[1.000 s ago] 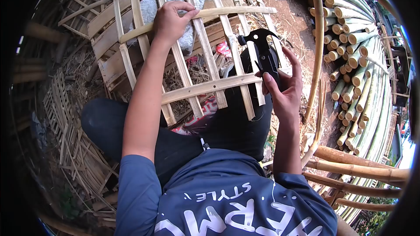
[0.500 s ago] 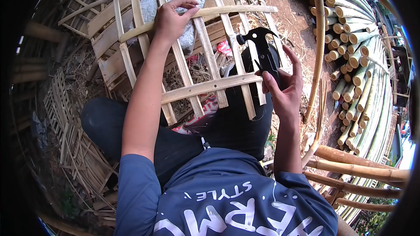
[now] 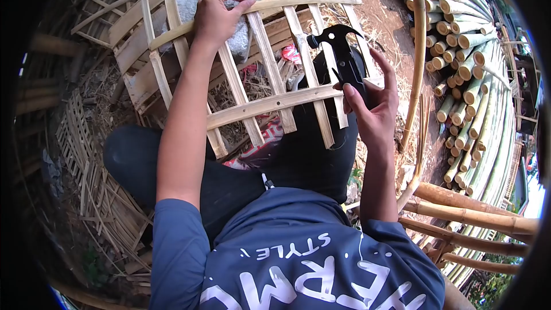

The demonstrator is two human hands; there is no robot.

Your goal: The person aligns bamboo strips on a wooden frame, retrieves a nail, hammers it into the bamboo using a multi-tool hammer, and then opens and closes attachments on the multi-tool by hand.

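So the left hand [image 3: 218, 18] is up on the slatted bamboo frame [image 3: 268, 63], thumb and index fingertips brought close together right where the upper cross strip [image 3: 298, 2] meets one of the slats. Can't tell if they're pinching the strip itself or something tiny there (the fingers hide too much). The right hand [image 3: 376, 103] has a black hammer [image 3: 346, 63], thumb over the handle and the index finger sticking out away from it. The hammer head points away from the body, over the frame's right end; can't say whether it's touching the slats. The frame's near end is above the person's dark trousers [image 3: 135, 152], its far part over a grey stone [image 3: 240, 43]. Off to the right there's a big stack of cut bamboo poles [image 3: 487, 95].
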